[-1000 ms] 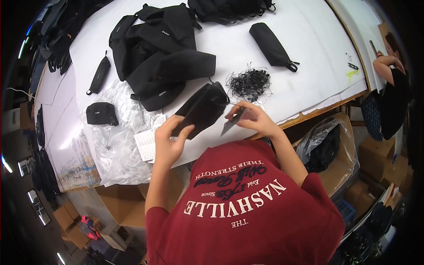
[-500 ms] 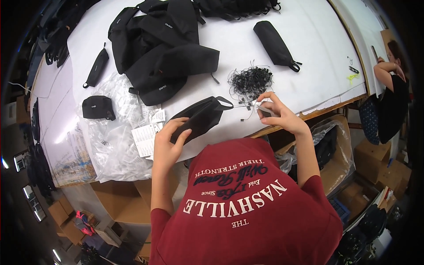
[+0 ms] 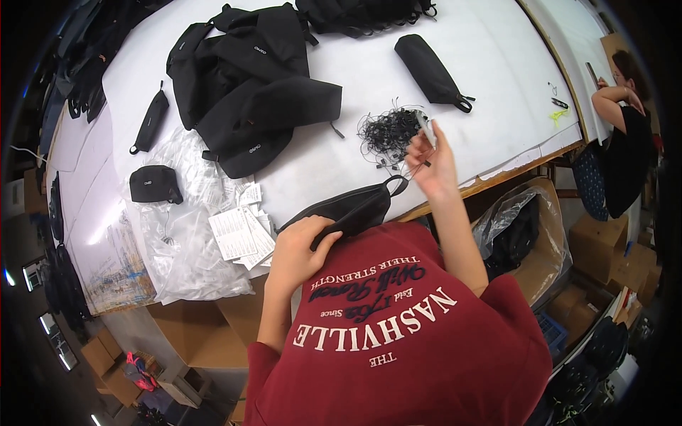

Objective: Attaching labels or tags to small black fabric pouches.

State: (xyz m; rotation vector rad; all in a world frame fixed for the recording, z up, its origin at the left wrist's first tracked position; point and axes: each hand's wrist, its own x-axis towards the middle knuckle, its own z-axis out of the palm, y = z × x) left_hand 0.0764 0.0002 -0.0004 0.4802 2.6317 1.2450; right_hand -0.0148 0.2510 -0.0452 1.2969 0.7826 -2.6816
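My left hand (image 3: 304,250) grips one end of a black zip pouch (image 3: 355,207), fingers behind it and thumb on the near side. The pouch lies slanted at the table's near edge, against my red shirt. Its fabric end loop (image 3: 398,186) points toward my right hand (image 3: 433,162). That hand is raised, fingers curled round a small pale tag (image 3: 425,128), with thin dark cord running from it down to the loop. Just beyond my right hand lies a tangled heap of black tag cords (image 3: 387,136).
White printed cards (image 3: 241,238) lie left of the pouch, beside clear plastic bags (image 3: 185,263). Black bags (image 3: 256,92) are piled farther back, with loose pouches (image 3: 432,71) around. An open carton (image 3: 540,248) stands below the edge at right. Another person (image 3: 625,142) is at far right.
My right hand has moved up and turned, lifting the pale tag toward the cord heap. My left hand has brought the pouch nearer my body and to the right.
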